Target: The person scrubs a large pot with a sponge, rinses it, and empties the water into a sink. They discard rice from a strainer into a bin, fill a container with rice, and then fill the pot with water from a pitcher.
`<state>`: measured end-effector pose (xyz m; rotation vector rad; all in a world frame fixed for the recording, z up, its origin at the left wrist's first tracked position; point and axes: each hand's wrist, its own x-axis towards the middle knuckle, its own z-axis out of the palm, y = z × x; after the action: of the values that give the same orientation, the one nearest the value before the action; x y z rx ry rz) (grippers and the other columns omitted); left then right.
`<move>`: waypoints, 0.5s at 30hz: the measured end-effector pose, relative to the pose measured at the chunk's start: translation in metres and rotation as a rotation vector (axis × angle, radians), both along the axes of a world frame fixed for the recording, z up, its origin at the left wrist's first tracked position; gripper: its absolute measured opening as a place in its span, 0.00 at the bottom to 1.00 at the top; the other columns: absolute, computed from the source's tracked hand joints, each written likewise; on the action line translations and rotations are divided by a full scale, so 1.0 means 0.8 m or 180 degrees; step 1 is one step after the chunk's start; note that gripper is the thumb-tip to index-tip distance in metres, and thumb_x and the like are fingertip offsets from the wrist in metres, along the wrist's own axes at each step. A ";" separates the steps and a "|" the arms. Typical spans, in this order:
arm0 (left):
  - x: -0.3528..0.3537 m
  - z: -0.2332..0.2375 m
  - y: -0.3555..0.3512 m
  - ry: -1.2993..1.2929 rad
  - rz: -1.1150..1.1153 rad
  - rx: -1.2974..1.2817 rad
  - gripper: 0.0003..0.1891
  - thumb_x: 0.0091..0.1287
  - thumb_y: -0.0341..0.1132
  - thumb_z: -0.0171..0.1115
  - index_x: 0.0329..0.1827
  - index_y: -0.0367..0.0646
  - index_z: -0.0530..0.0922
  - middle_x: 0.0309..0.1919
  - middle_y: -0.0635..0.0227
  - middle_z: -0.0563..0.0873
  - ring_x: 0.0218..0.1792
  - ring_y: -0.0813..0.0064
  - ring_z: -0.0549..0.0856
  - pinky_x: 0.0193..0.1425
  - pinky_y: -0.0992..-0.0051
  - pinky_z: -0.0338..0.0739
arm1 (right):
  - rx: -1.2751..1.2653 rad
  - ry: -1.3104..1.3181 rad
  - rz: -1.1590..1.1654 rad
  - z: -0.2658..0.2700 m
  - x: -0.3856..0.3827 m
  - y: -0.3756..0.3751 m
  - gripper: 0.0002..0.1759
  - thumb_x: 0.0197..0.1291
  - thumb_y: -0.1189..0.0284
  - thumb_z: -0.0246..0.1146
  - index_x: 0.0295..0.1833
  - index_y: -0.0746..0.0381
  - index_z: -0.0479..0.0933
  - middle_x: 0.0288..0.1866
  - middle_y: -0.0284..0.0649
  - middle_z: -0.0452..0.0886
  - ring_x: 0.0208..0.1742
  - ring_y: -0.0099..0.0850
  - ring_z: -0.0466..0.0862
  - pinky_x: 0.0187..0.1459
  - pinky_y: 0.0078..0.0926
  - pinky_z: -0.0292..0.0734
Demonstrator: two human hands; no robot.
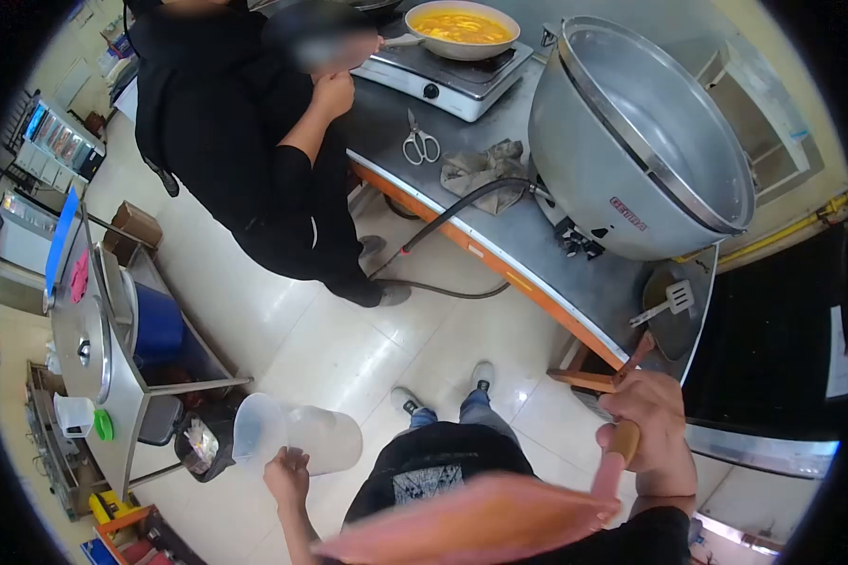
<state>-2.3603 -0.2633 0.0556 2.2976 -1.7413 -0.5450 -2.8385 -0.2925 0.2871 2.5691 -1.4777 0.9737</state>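
Note:
My right hand point(648, 422) is wrapped around the yellowish handle of a pink frying pan point(471, 523), which is tilted almost edge-on in front of my body and partly blurred. Low on the left, my left hand point(288, 476) closes at the side of a large translucent plastic jug point(322, 440), apparently on its handle; the exact grip is partly hidden. The jug is tilted, its mouth facing left. Beyond my right hand, a dark pan point(671, 330) sits on the metal table with a white slotted spatula point(667, 302) in it.
A large grey cooker pot point(584, 160) stands on the metal table point(377, 122). Scissors point(420, 141) and a rag point(481, 174) lie nearby. A co-worker in black point(236, 141) stands by the stove point(443, 80); on it is a pan of yellow food point(462, 28). A hose point(452, 209) hangs down.

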 end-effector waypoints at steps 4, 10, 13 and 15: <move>-0.023 0.017 0.001 -0.0048 0.0005 0.0037 0.06 0.50 0.31 0.70 0.30 0.42 0.82 0.25 0.58 0.85 0.29 0.56 0.85 0.35 0.65 0.77 | -0.0027 -0.0236 -0.0022 -0.003 -0.018 0.006 0.21 0.57 0.56 0.67 0.42 0.62 0.71 0.19 0.36 0.71 0.17 0.29 0.74 0.21 0.25 0.69; -0.059 0.020 0.004 -0.0088 -0.0027 -0.0009 0.04 0.50 0.27 0.67 0.27 0.40 0.81 0.25 0.58 0.85 0.29 0.59 0.85 0.36 0.67 0.77 | -0.0090 -0.0294 0.0174 -0.002 -0.042 0.005 0.22 0.57 0.54 0.66 0.42 0.62 0.71 0.19 0.36 0.72 0.17 0.30 0.75 0.22 0.24 0.70; -0.080 0.031 0.004 0.0036 0.0188 0.0081 0.04 0.51 0.28 0.67 0.28 0.39 0.81 0.25 0.58 0.85 0.30 0.59 0.85 0.36 0.67 0.77 | -0.0090 -0.0337 0.0224 -0.003 -0.051 0.006 0.22 0.57 0.54 0.67 0.42 0.62 0.71 0.19 0.37 0.72 0.17 0.31 0.75 0.21 0.24 0.69; -0.080 0.024 0.007 0.0032 0.0151 0.0074 0.05 0.51 0.30 0.68 0.29 0.42 0.82 0.26 0.58 0.85 0.30 0.58 0.85 0.36 0.66 0.78 | -0.0019 -0.0432 0.0260 -0.004 -0.057 0.006 0.22 0.56 0.54 0.67 0.42 0.61 0.72 0.19 0.37 0.72 0.17 0.31 0.75 0.21 0.24 0.68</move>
<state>-2.4246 -0.2574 0.0744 2.3410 -1.6800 -0.5699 -2.8842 -0.2873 0.2837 2.6260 -1.4055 1.1824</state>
